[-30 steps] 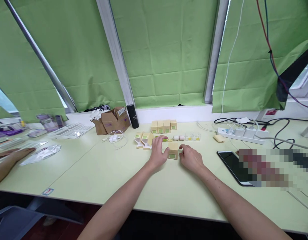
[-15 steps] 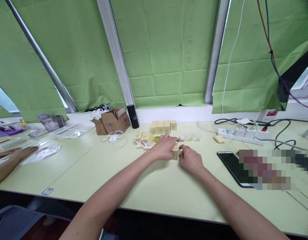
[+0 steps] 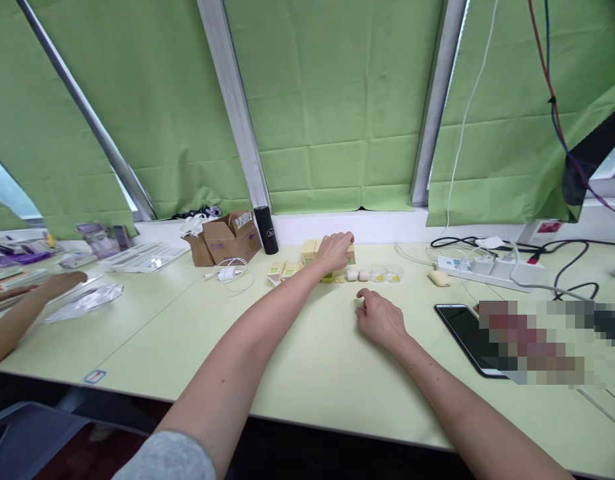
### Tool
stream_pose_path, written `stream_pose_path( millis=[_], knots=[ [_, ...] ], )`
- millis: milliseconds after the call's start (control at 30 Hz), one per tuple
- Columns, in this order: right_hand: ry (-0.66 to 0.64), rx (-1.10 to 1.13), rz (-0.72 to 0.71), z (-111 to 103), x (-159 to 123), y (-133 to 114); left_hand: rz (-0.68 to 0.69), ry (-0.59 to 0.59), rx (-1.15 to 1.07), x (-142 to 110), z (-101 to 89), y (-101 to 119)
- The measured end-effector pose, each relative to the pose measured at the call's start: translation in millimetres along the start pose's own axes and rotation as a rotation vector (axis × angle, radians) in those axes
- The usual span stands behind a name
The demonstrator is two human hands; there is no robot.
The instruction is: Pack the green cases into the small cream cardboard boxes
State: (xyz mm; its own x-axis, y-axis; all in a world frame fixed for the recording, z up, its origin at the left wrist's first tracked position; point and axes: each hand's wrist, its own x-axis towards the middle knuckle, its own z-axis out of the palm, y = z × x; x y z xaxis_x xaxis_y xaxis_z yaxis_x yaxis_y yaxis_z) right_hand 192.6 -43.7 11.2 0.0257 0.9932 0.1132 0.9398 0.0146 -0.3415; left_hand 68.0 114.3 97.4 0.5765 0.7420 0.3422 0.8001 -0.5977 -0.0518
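My left hand (image 3: 336,251) reaches to the back of the table, fingers bent down over a row of small tan cardboard boxes (image 3: 310,249). A small box (image 3: 352,255) shows at its fingertips, and the hand hides most of the row. My right hand (image 3: 381,319) rests low over the table with fingers loosely bent and apart, nothing in it. Beyond it stand two small pinkish-white cylinders (image 3: 364,275) and two clear round containers with yellow marks (image 3: 394,274). Open-flapped tan boxes (image 3: 276,272) lie left of my left forearm, which partly covers them.
An open brown carton (image 3: 227,241), a black bottle (image 3: 266,230) and a white charger with cable (image 3: 230,273) stand at back left. On the right are a phone (image 3: 470,340), a power strip (image 3: 487,268) and cables. Another person's arm (image 3: 32,313) works at far left.
My left hand has moved from the table's middle back to the row, and the box once between my hands has left that spot. My right hand has stayed nearly in place.
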Motion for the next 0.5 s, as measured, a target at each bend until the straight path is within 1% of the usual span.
stream_pose_path(
  millis=[200, 500],
  knots=[
    [0.002, -0.005, -0.013, 1, 1, 0, -0.009, -0.053, 0.004, 15, 23.4, 3],
    [-0.008, -0.012, -0.017, 2, 2, -1, -0.035, -0.103, 0.024, 21, 50.8, 7]
  ],
)
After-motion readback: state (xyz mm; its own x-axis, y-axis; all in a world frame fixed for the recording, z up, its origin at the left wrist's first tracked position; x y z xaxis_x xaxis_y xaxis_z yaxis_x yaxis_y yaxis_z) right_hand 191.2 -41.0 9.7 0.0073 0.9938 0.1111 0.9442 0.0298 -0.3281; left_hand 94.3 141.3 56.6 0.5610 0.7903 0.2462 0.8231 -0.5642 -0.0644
